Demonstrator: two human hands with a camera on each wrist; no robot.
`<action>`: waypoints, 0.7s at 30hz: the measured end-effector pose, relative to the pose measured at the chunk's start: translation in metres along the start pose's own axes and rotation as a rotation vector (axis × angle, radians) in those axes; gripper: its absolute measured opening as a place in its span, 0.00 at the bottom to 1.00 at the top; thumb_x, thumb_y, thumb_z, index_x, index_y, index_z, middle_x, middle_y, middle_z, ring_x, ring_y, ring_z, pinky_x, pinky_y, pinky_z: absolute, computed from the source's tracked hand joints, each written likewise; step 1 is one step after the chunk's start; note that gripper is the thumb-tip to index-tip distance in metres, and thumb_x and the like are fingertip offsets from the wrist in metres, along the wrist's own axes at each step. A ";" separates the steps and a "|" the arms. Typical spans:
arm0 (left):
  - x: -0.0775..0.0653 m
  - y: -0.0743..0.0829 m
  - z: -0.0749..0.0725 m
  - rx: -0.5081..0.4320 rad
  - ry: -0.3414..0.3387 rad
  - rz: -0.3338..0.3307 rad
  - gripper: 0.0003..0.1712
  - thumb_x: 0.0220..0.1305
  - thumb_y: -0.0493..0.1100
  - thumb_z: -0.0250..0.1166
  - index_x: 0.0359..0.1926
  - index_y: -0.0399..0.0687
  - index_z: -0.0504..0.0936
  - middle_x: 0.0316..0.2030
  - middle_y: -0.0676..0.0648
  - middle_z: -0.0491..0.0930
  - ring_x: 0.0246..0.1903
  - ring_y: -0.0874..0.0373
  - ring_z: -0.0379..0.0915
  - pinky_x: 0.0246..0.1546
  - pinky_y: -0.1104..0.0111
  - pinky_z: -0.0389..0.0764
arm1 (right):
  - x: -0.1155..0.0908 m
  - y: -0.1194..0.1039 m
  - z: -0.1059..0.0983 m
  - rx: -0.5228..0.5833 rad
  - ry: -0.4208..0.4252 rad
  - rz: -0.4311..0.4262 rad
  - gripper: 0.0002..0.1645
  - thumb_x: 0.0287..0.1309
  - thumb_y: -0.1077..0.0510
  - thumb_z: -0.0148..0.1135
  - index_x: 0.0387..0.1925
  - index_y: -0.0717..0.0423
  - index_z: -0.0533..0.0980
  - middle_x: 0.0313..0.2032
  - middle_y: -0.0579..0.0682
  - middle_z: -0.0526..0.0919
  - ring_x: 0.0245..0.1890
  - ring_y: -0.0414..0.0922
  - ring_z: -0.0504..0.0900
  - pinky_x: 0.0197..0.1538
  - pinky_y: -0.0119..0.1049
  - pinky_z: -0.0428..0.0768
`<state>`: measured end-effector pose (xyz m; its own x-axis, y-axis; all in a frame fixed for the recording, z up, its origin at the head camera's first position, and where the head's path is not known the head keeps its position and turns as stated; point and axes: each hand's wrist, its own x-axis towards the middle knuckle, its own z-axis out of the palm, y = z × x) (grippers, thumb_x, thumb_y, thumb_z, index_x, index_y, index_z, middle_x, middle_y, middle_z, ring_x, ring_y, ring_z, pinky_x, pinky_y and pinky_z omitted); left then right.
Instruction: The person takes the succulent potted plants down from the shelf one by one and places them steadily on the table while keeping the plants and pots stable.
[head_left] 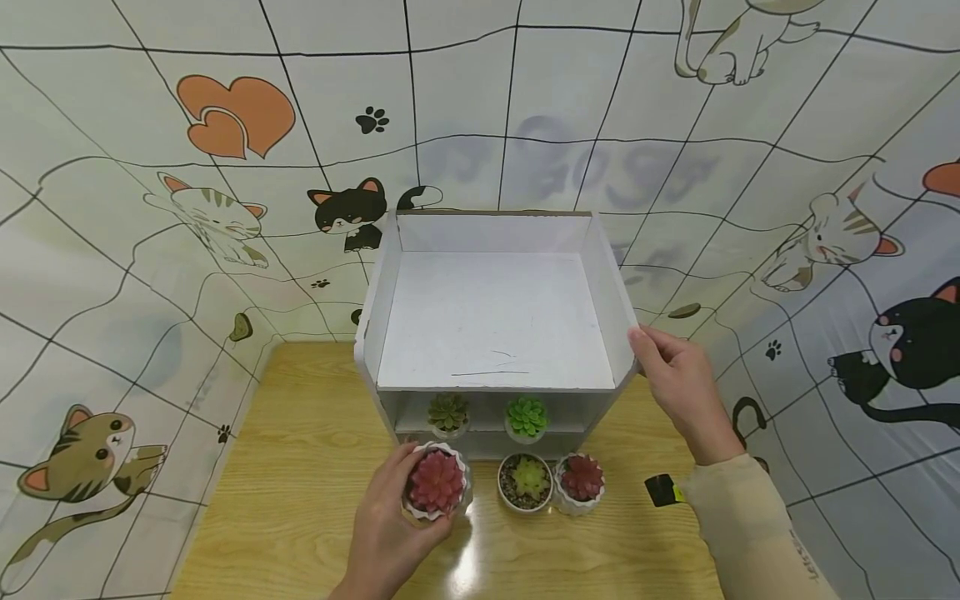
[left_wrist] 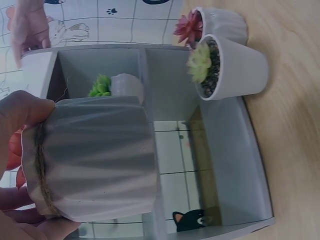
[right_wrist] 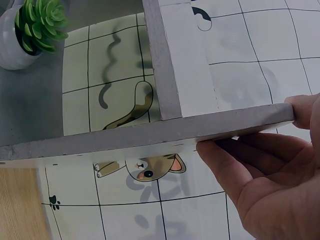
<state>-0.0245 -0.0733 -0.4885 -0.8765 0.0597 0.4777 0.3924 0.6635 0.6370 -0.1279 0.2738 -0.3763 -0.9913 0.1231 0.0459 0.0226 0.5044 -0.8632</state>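
White shelf unit [head_left: 495, 321]: our landmark, on the wooden table [head_left: 300, 467]. Our right hand [head_left: 675, 387] pinches its right wall, thumb inside, apparently steadying it. Red succulent pot [head_left: 437, 483]: just before the shelf's front, left; our left hand [head_left: 393, 521] wraps it, fingers curled round. Two pots [head_left: 553, 481] stand beside it; two more [head_left: 487, 414] sit inside.

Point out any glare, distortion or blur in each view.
Head view: wide-angle bending curves the wall grid, and a glare patch sits on the wooden table. Left wrist view: the ribbed pot held in the left hand looks soft. Right wrist view: sharp; a shadow underlies the shelf edge.
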 end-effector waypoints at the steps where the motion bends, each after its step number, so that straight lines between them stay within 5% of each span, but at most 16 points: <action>1: -0.001 -0.001 0.001 0.003 0.001 -0.001 0.49 0.25 0.36 0.88 0.57 0.33 0.81 0.60 0.38 0.80 0.56 0.43 0.80 0.51 0.51 0.85 | 0.000 0.000 0.000 0.001 0.001 0.000 0.35 0.80 0.44 0.48 0.71 0.67 0.69 0.66 0.69 0.75 0.63 0.61 0.78 0.59 0.41 0.79; 8: -0.007 -0.010 0.008 0.009 0.004 0.001 0.48 0.23 0.35 0.86 0.55 0.33 0.82 0.58 0.37 0.81 0.55 0.43 0.81 0.50 0.50 0.85 | 0.001 0.000 0.001 -0.005 0.002 -0.005 0.35 0.80 0.44 0.47 0.71 0.67 0.69 0.66 0.69 0.75 0.63 0.62 0.78 0.60 0.49 0.76; 16: -0.012 -0.019 0.017 0.030 0.004 0.011 0.48 0.22 0.36 0.86 0.54 0.33 0.82 0.56 0.37 0.82 0.54 0.44 0.81 0.49 0.51 0.86 | 0.001 0.002 0.000 -0.009 0.000 -0.009 0.34 0.80 0.44 0.47 0.71 0.66 0.69 0.66 0.68 0.75 0.63 0.61 0.78 0.59 0.40 0.79; 21: -0.014 -0.023 0.023 0.055 0.009 0.019 0.47 0.21 0.38 0.86 0.53 0.34 0.83 0.55 0.37 0.82 0.53 0.43 0.82 0.48 0.51 0.86 | 0.001 0.002 0.000 -0.006 -0.002 -0.002 0.35 0.80 0.43 0.47 0.72 0.66 0.68 0.67 0.68 0.74 0.64 0.61 0.78 0.61 0.47 0.77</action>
<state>-0.0279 -0.0727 -0.5234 -0.8663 0.0666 0.4950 0.3930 0.7024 0.5934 -0.1284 0.2748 -0.3777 -0.9916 0.1209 0.0466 0.0218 0.5101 -0.8599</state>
